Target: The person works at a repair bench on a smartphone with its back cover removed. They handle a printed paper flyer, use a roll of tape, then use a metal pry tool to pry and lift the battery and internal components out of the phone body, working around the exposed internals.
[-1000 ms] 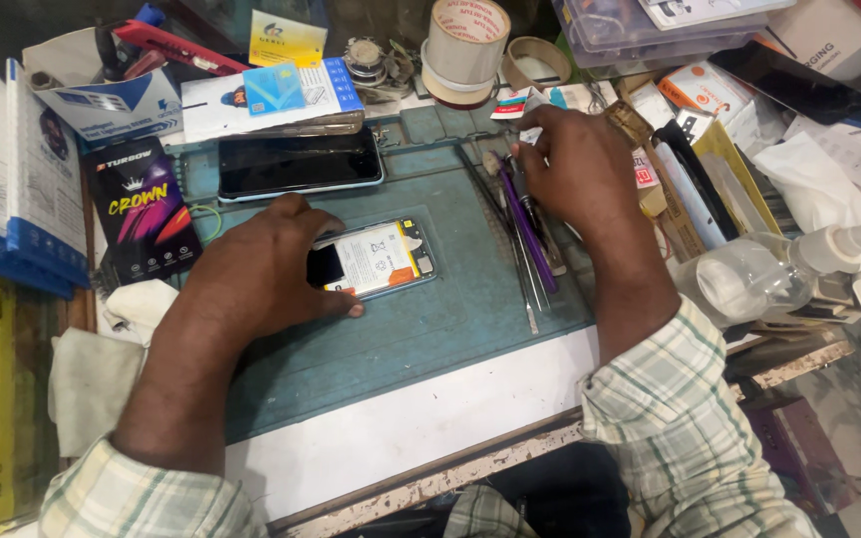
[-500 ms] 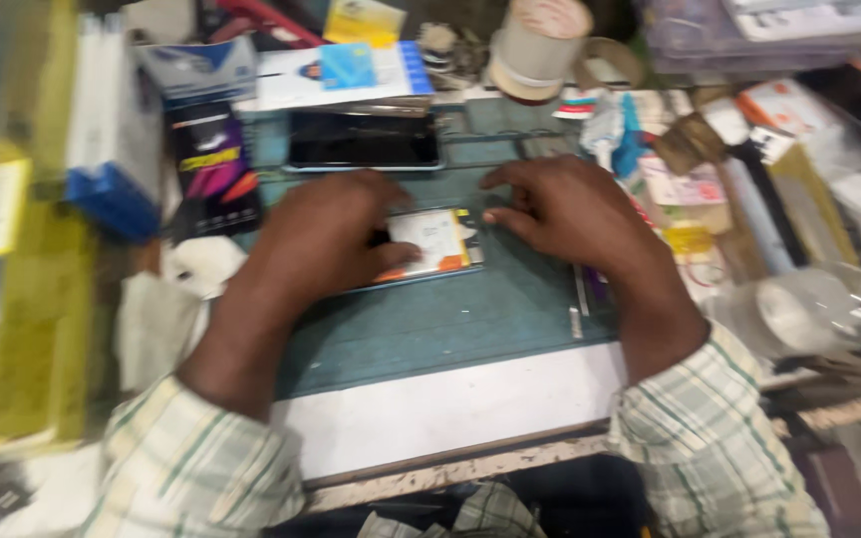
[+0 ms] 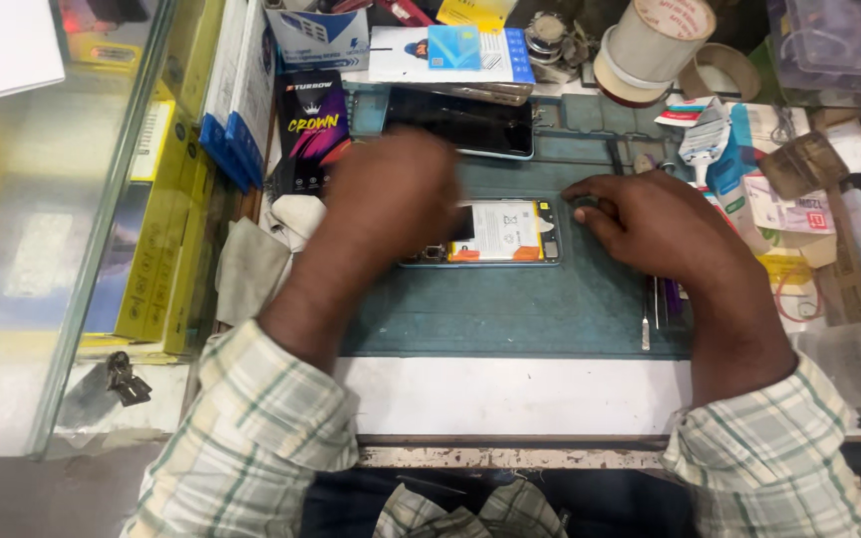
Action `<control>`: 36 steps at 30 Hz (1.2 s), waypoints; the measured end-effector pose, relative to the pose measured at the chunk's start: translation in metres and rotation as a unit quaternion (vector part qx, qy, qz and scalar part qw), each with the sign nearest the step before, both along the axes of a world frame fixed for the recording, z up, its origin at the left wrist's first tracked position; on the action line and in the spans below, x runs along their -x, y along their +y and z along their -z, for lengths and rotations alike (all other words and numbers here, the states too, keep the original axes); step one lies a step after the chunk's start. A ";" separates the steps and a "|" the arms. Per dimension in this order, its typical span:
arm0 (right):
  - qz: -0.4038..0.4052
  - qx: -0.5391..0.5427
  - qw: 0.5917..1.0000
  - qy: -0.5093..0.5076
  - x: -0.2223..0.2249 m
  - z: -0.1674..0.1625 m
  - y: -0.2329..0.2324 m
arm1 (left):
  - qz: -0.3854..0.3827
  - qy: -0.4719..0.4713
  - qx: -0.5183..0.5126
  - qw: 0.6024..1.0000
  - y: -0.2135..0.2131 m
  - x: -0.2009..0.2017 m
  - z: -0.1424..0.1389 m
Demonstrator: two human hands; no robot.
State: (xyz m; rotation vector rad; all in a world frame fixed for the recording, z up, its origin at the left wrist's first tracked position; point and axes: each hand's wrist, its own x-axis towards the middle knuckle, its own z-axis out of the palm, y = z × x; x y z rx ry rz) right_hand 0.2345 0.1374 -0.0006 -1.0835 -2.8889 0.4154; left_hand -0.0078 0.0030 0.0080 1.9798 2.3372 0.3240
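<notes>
Near edge: my sleeves, then the bare white strip of the bench (image 3: 510,394). On the green mat (image 3: 530,299) lies the opened phone (image 3: 498,234), back off, white battery showing, flat and central. Left hand (image 3: 391,194) rests over the phone's left end, blurred; I can't tell how its fingers are set. Right hand (image 3: 655,224) sits just right of the phone, fingers curled, tips touching its top right corner, nothing visibly held. Tweezers (image 3: 655,304) lie by my right wrist. Farther: second phone (image 3: 460,120), tape roll (image 3: 650,45). Looks like the internals-access step; next move needs a steady left hold and a tool.
</notes>
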 end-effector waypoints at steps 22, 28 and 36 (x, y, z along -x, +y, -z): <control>-0.007 0.051 0.999 0.013 0.001 -0.003 0.002 | -0.157 -0.009 -0.282 0.947 -0.032 0.060 -0.021; -0.035 0.046 0.998 0.028 0.000 0.001 0.004 | -0.173 0.069 -0.366 0.912 -0.032 0.066 -0.020; -0.030 0.054 0.998 0.021 0.000 0.002 0.005 | -0.230 0.114 -0.285 0.924 -0.027 0.063 -0.021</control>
